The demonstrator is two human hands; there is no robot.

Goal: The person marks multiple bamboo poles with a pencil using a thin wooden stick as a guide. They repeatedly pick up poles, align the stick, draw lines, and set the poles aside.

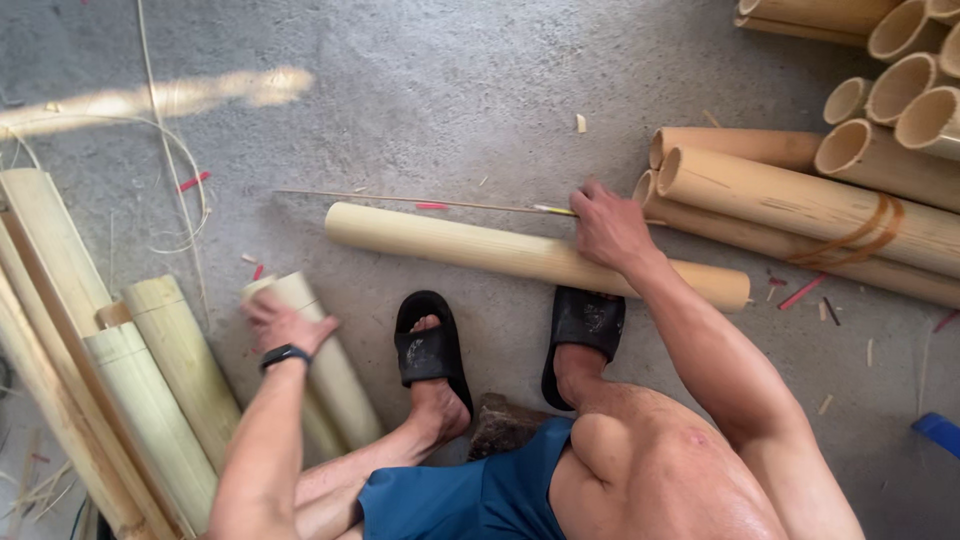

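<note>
My right hand [608, 226] rests on a long pale bamboo tube [450, 243] lying across the concrete floor in front of my feet, fingers curled over its top edge. A thin bamboo strip [400, 201] lies just beyond the tube, reaching my fingertips. My left hand [283, 324], with a black watch on the wrist, grips the end of a shorter pale bamboo piece [320, 360] at the left. My feet in black slippers [432, 345] sit between the two pieces.
Several split bamboo sections [120, 370] lie at the left. A stack of hollow bamboo tubes [820, 190] fills the upper right. Thin shavings and red scraps [193, 181] litter the floor. A stone [500, 425] sits under me; a blue object [940, 430] lies at the right edge.
</note>
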